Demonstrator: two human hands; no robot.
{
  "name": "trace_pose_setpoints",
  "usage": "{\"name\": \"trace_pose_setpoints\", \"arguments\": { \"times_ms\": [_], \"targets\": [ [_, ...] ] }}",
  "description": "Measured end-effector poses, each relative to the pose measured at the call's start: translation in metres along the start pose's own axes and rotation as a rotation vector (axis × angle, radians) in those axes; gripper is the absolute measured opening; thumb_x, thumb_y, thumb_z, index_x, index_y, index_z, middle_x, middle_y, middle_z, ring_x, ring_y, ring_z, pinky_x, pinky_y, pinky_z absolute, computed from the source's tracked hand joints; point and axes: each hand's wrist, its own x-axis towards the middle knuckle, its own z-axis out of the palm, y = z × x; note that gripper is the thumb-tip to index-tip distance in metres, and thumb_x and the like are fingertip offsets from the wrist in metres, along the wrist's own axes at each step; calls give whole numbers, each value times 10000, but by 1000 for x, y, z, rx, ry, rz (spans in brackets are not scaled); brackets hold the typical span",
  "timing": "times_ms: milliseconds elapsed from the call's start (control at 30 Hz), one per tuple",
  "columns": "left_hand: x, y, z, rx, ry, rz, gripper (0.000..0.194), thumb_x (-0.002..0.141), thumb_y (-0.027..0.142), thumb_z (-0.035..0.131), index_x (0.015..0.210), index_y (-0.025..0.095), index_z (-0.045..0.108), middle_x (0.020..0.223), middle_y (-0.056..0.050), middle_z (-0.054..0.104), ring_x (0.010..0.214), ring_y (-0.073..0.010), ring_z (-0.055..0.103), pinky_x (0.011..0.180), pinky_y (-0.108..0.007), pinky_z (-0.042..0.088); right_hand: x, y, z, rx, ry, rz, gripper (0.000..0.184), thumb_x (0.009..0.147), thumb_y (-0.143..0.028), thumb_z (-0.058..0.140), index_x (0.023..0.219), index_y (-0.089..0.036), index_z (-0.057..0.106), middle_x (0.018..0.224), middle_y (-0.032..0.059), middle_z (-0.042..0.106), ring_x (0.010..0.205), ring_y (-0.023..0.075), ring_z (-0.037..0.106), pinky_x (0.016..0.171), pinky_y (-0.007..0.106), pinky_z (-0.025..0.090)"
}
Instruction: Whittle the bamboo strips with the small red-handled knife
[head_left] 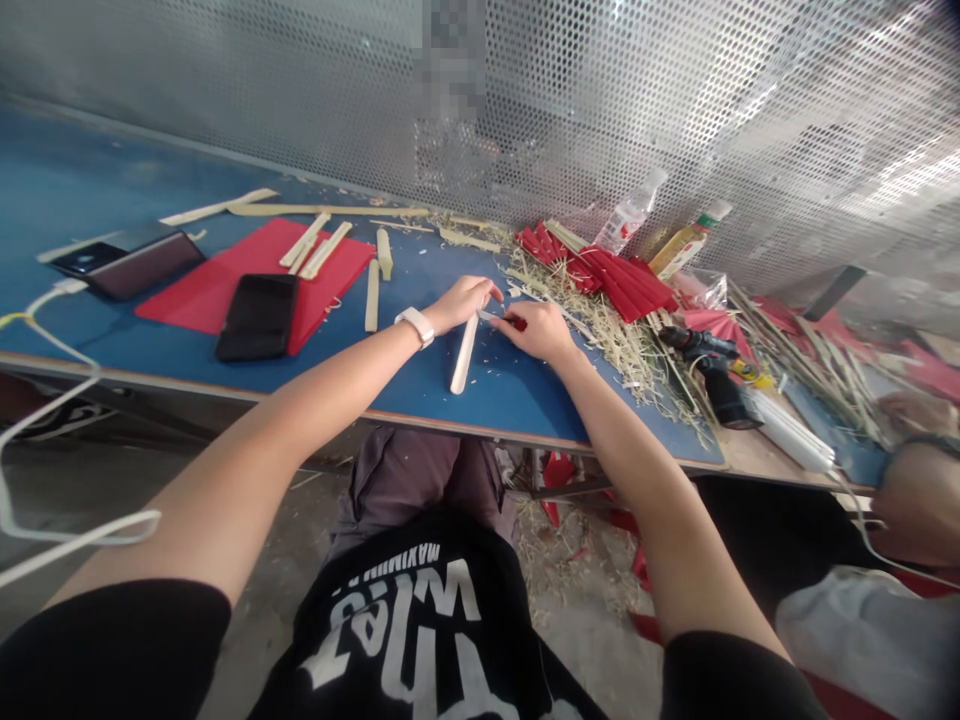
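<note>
My left hand point(461, 303), with a white band on its wrist, is closed on the far end of a pale bamboo strip point(463, 362). The strip's near end rests on the blue table point(405, 385), pointing toward me. Close by on the right, my right hand point(541, 330) grips a small knife point(489, 317). Its thin blade points left and meets the strip near my left fingers; a bit of red shows in the grip. Most of the handle is hidden by the fingers. Tiny pale shavings are scattered around both hands.
Left are a red sheet point(206, 280), a black phone point(259, 315) and bamboo pieces point(319, 250). On the right lie a shavings heap point(600, 340), red folded fans point(615, 275), two bottles point(686, 240) and a power drill point(716, 375). Another person's arm point(919, 490) is at far right.
</note>
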Motion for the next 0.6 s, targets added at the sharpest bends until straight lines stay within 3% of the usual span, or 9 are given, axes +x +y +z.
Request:
{"name": "trace_pose_setpoints", "arguments": {
  "times_ms": [200,367,500,600],
  "targets": [
    [-2,1,-4,-56,3,-71,442,1207,169,438,895,139,749,653,25,453,593,-139,404,604,-293,309,-1,2,-2,-18,67,56,668,1153,-803,567,847,-236,741,827,100,787,774,256,697,759,382,485],
    [3,2,-15,-325,37,-157,400,1233,236,407,977,174,708,621,73,331,492,-123,241,521,-324,173,-5,2,-11,65,234,126,679,1125,-835,561,813,-258,738,739,80,746,687,245,668,735,402,527],
    [16,4,-37,-464,208,-112,368,1242,288,410,1004,205,677,628,81,279,508,-130,203,528,-321,212,-9,7,-21,146,380,214,704,1067,-883,614,760,-260,726,628,41,660,588,208,603,670,393,512],
    [26,2,-62,-432,374,-72,350,1252,334,425,1030,224,671,643,77,295,518,-127,214,536,-313,248,-12,12,-27,215,485,312,738,1046,-926,605,766,-253,717,595,26,625,557,190,573,597,365,463]
  ]
}}
